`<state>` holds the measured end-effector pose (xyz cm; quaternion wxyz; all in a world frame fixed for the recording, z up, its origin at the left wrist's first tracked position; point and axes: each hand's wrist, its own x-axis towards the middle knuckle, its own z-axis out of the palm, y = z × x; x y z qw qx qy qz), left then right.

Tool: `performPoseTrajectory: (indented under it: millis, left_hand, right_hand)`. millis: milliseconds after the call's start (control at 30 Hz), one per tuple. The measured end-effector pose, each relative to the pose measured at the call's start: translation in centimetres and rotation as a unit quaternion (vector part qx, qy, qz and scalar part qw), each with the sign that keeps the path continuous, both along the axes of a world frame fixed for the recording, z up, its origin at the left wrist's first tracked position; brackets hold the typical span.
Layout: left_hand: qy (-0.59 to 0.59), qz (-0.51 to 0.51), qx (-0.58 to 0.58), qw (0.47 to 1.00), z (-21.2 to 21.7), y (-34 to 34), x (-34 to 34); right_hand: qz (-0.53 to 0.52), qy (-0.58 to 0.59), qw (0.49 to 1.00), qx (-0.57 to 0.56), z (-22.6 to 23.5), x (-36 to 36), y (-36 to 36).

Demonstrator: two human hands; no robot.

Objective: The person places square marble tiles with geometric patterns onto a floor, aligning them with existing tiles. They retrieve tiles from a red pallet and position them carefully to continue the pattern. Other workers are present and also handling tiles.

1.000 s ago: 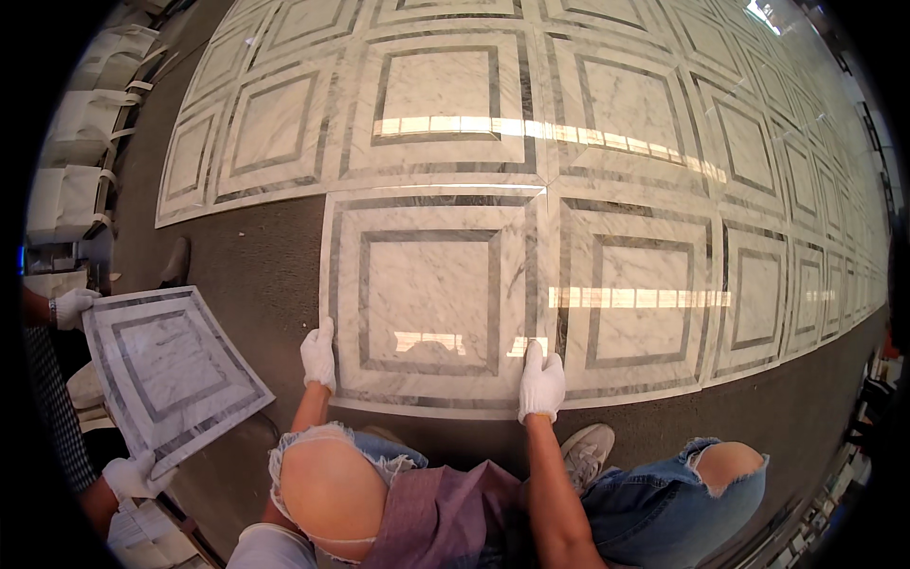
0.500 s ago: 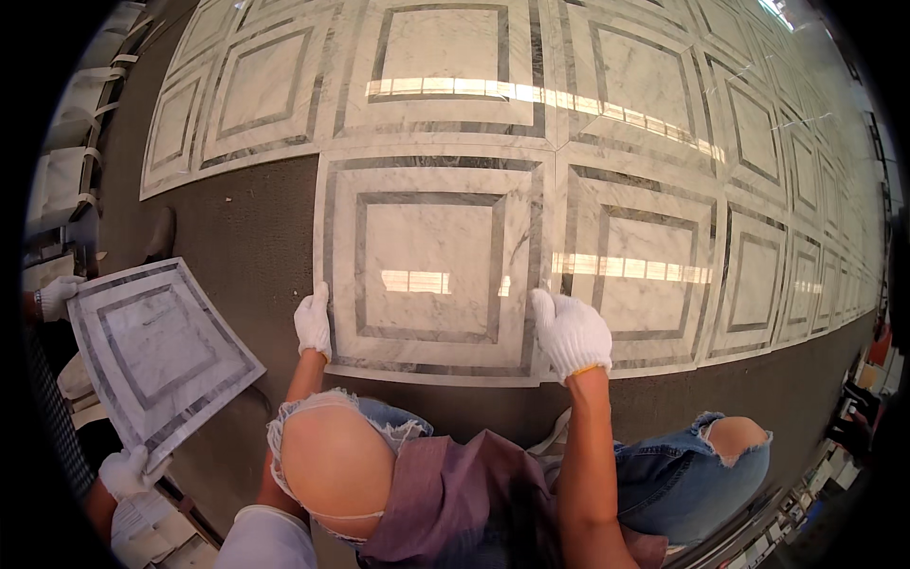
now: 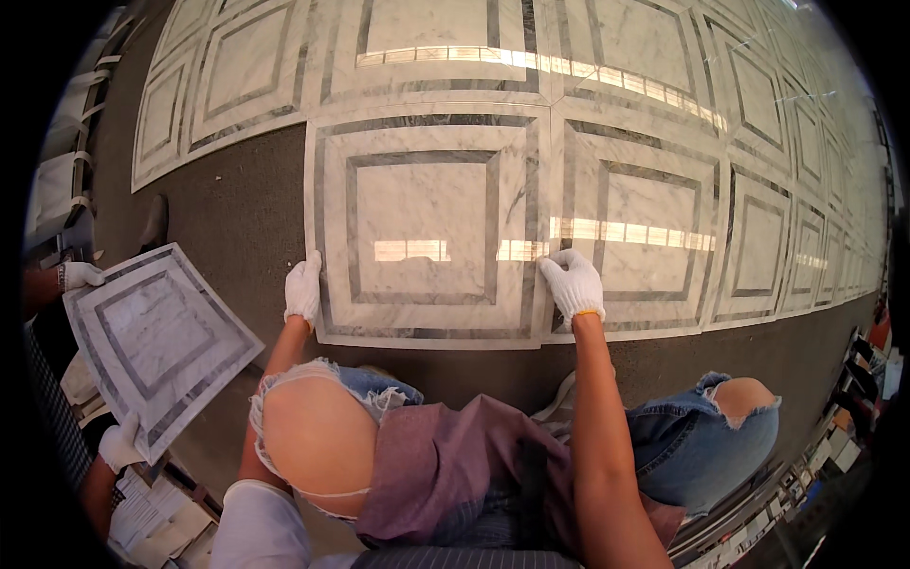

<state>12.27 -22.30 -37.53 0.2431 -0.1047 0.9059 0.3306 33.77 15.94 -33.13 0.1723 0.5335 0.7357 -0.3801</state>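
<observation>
A square white marble tile with grey inlaid frames lies on the dark grey floor, set against the rows of laid tiles. My left hand, in a white glove, presses flat on the tile's left edge near its front corner. My right hand, also gloved, rests flat on the seam between this tile and the neighbouring tile to its right. I am crouching, with my bare knee in torn jeans below.
At the left, another person's gloved hands hold a loose tile of the same pattern, tilted. Laid tiles cover the floor beyond and to the right. Stacked pale objects line the left wall. Boxes sit at the lower right.
My right hand moved from the tile's front edge up and right onto the seam with the neighbouring tile. My left hand stayed at the left edge. The view shifted closer.
</observation>
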Motion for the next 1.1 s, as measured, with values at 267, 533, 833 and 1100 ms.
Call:
performPoseTrajectory:
  millis: [267, 533, 833, 1100]
  left_hand:
    - [-0.016, 0.023, 0.031, 0.999, -0.9, 0.0, -0.2]
    - [0.015, -0.098, -0.209, 0.973, 0.4, 2.7, 0.0]
    - [0.211, -0.357, -0.345, 0.842, 7.7, 6.2, -2.5]
    - [0.099, -0.196, -0.262, 0.940, 4.3, 8.3, -3.5]
  right_hand:
    - [0.042, 0.032, 0.999, -0.011, -0.9, 0.7, 0.4]
    - [-0.015, 0.033, 0.999, -0.011, -0.8, 0.4, -0.1]
    - [0.225, -0.160, 0.961, 0.021, 1.0, -2.9, 2.4]
    - [0.097, -0.064, 0.993, 0.020, 0.2, -1.5, 3.8]
